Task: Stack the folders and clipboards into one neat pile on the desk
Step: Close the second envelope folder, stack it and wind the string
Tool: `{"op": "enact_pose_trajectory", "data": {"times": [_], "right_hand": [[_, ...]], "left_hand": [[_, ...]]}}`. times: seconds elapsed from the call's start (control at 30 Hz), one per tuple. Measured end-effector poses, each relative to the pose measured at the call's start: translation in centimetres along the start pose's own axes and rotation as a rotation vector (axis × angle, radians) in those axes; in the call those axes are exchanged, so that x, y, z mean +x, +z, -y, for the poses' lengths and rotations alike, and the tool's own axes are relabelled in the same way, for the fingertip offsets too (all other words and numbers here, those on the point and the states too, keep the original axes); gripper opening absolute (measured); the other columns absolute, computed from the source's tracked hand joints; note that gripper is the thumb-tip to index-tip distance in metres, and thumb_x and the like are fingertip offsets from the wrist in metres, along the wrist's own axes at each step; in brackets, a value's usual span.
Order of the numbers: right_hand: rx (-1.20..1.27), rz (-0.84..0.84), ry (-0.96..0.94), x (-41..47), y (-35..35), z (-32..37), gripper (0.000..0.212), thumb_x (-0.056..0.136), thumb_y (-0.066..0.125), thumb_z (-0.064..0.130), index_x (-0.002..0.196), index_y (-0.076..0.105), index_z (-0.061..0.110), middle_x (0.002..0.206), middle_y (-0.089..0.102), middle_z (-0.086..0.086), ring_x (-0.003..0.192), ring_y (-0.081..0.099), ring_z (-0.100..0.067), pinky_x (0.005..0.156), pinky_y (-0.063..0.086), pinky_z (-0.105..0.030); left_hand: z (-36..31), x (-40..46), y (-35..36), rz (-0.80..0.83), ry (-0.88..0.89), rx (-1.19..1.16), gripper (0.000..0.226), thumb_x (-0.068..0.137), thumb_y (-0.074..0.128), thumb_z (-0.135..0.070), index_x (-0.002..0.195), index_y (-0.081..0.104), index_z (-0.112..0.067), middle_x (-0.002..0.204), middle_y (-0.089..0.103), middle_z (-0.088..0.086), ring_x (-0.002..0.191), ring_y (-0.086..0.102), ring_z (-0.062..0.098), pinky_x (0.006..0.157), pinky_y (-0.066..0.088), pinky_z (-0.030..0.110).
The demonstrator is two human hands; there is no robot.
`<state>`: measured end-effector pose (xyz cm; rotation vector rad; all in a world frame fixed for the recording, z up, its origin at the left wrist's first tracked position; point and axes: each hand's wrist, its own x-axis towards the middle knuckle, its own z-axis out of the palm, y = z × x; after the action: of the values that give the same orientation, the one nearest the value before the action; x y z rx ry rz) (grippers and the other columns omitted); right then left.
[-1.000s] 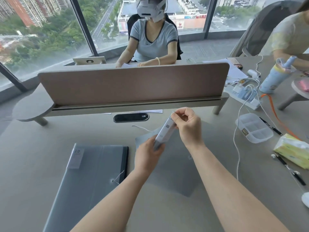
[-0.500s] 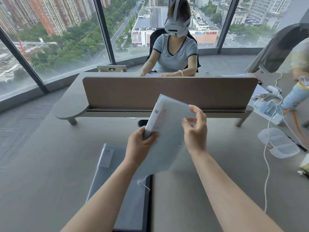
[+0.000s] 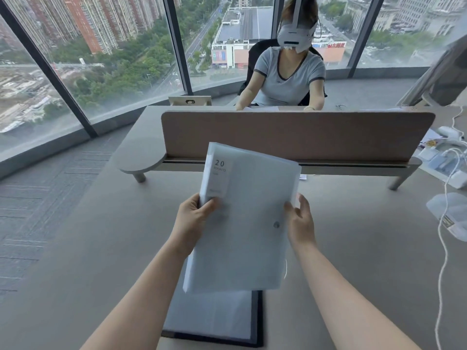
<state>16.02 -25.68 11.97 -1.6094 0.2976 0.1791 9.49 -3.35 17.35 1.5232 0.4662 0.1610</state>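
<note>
I hold a translucent white folder [image 3: 247,218] marked "20 pockets" above the desk, its cover facing me. My left hand [image 3: 193,218] grips its left edge, thumb on the label. My right hand [image 3: 299,221] rests against its right edge with fingers partly spread. Below it, near the front of the grey desk [image 3: 366,248], lies a pile [image 3: 214,322] with a translucent folder on top of a dark-edged folder or clipboard; the held folder hides its far end.
A brown divider panel [image 3: 290,135] crosses the desk ahead; a person with a headset sits behind it. At the right lie a clear plastic box [image 3: 452,210], a white cable [image 3: 442,261] and a power strip. The desk's left edge drops to carpet.
The folder has turned from edge-on to flat with its cover toward me and moved over the pile. My view has shifted left, so the pile now sits under my hands.
</note>
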Motion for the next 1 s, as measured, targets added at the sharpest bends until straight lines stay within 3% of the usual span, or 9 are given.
{"op": "enact_pose_trajectory", "data": {"times": [0.1, 0.17, 0.27, 0.33, 0.43, 0.63, 0.77, 0.87, 1.0], "right_hand": [[-0.031, 0.041, -0.006, -0.9, 1.1, -1.3, 0.017, 0.099, 0.049, 0.024, 0.110, 0.062, 0.019, 0.100, 0.069, 0.006, 0.089, 0.061, -0.016, 0.078, 0.046, -0.031], [-0.134, 0.071, -0.010, -1.4, 1.7, -2.7, 0.021, 0.096, 0.051, 0.021, 0.081, 0.058, 0.008, 0.079, 0.063, -0.012, 0.072, 0.053, -0.021, 0.066, 0.040, -0.033], [-0.240, 0.136, 0.067, -1.8, 2.5, -5.9, 0.027, 0.082, 0.058, 0.032, 0.062, 0.045, 0.019, 0.060, 0.046, -0.004, 0.062, 0.043, -0.019, 0.062, 0.032, -0.034], [-0.285, 0.184, 0.114, -2.1, 2.6, -8.1, 0.023, 0.077, 0.060, 0.037, 0.062, 0.052, 0.020, 0.059, 0.052, 0.003, 0.064, 0.048, -0.018, 0.065, 0.035, -0.034], [-0.289, 0.239, 0.169, -3.4, 2.9, -9.8, 0.020, 0.089, 0.061, 0.017, 0.070, 0.056, 0.019, 0.065, 0.055, 0.001, 0.065, 0.049, -0.016, 0.060, 0.034, -0.031], [-0.219, 0.353, 0.349, -5.5, 3.3, -11.5, 0.004, 0.092, 0.056, 0.008, 0.089, 0.059, 0.007, 0.079, 0.061, -0.011, 0.069, 0.055, -0.022, 0.054, 0.039, -0.028], [-0.269, 0.371, 0.391, -6.1, 3.1, -12.1, 0.018, 0.088, 0.055, 0.007, 0.102, 0.064, 0.000, 0.088, 0.069, -0.010, 0.078, 0.062, -0.022, 0.064, 0.045, -0.031], [-0.325, 0.396, 0.439, -6.4, 2.8, -12.5, 0.028, 0.080, 0.056, 0.013, 0.101, 0.063, -0.003, 0.080, 0.065, -0.009, 0.071, 0.058, -0.023, 0.062, 0.043, -0.030], [-0.389, 0.384, 0.441, -6.4, 2.5, -12.9, 0.009, 0.088, 0.054, 0.006, 0.082, 0.061, 0.007, 0.066, 0.055, -0.002, 0.047, 0.046, -0.016, 0.046, 0.035, -0.021]], "left_hand": [[1.4, 0.3, -2.0, -0.031, -0.062, -0.022, 0.006, 0.088, 0.071, -0.017, 0.083, 0.071, -0.014, 0.073, 0.073, 0.002, 0.061, 0.067, 0.018, 0.061, 0.058, 0.034], [2.6, 0.4, -3.4, -0.056, -0.117, -0.032, 0.005, 0.087, 0.071, -0.017, 0.083, 0.071, -0.014, 0.076, 0.073, 0.005, 0.062, 0.067, 0.021, 0.067, 0.058, 0.039], [4.7, 0.4, -5.4, -0.073, -0.181, -0.019, 0.006, 0.087, 0.072, -0.018, 0.086, 0.071, -0.012, 0.081, 0.073, 0.010, 0.065, 0.067, 0.025, 0.070, 0.059, 0.044], [6.1, 0.3, -6.4, -0.084, -0.205, 0.028, 0.009, 0.087, 0.072, -0.019, 0.088, 0.071, -0.010, 0.081, 0.073, 0.010, 0.063, 0.068, 0.023, 0.063, 0.061, 0.039], [8.1, 0.0, -7.5, -0.126, -0.247, 0.089, 0.016, 0.086, 0.073, -0.018, 0.092, 0.069, -0.004, 0.078, 0.071, 0.010, 0.059, 0.066, 0.021, 0.052, 0.057, 0.031], [11.1, -0.1, -8.9, -0.138, -0.343, 0.126, 0.025, 0.084, 0.074, -0.020, 0.094, 0.066, 0.001, 0.078, 0.070, 0.012, 0.062, 0.065, 0.025, 0.063, 0.059, 0.042], [12.0, -0.1, -8.7, -0.155, -0.352, 0.146, 0.023, 0.085, 0.073, -0.020, 0.091, 0.065, 0.001, 0.076, 0.067, 0.011, 0.060, 0.062, 0.024, 0.058, 0.056, 0.035], [12.5, 0.3, -8.6, -0.176, -0.353, 0.183, 0.021, 0.085, 0.073, -0.022, 0.086, 0.065, -0.003, 0.078, 0.067, 0.011, 0.063, 0.062, 0.025, 0.063, 0.055, 0.038], [12.8, 1.0, -8.3, -0.190, -0.322, 0.322, 0.025, 0.084, 0.073, -0.028, 0.086, 0.064, -0.004, 0.082, 0.068, 0.010, 0.070, 0.062, 0.026, 0.068, 0.054, 0.041]]}}
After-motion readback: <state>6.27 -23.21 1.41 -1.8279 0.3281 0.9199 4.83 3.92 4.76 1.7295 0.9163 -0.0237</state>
